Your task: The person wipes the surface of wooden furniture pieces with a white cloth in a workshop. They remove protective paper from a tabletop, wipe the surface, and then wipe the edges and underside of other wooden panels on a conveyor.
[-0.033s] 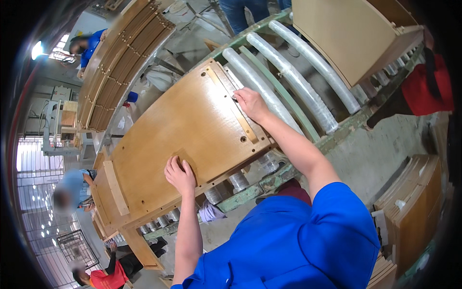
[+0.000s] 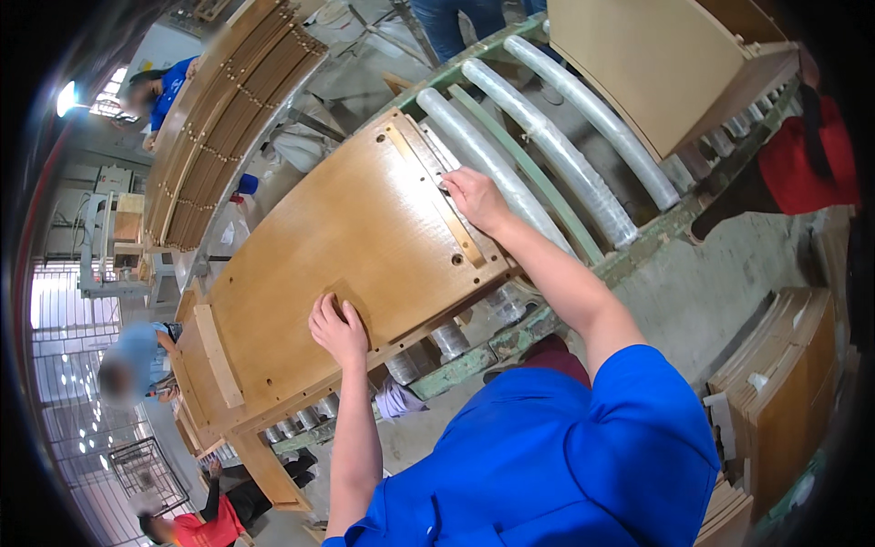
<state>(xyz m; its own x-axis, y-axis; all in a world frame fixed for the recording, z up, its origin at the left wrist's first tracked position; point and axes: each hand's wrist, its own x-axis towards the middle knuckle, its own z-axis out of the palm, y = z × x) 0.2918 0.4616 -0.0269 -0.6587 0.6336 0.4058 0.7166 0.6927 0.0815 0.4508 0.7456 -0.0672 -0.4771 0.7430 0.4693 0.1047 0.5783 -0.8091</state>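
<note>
A large tan wooden panel with a curved outline and a raised strip along one end lies flat on a green-framed roller conveyor with plastic-wrapped rollers. The left hand rests palm down, fingers spread, on the panel's near edge, just inside the row of small holes along that edge. The right hand lies at the panel's far-right end, fingers flat and curled over the raised strip, touching the first wrapped roller beyond it. Neither hand is clamped on anything; both press open on the wood.

Beyond the right hand the rollers run bare up to a tan wooden cabinet box, which stands well apart from the panel. Past the left hand, a narrower tan board lies against the panel's left end. Farther off from the left hand stands a stack of curved wooden panels on edge. Below the near edge the conveyor frame drops to a grey concrete floor.

Against the earlier frame, both hands and the panel lie in the same places; nothing has shifted.
</note>
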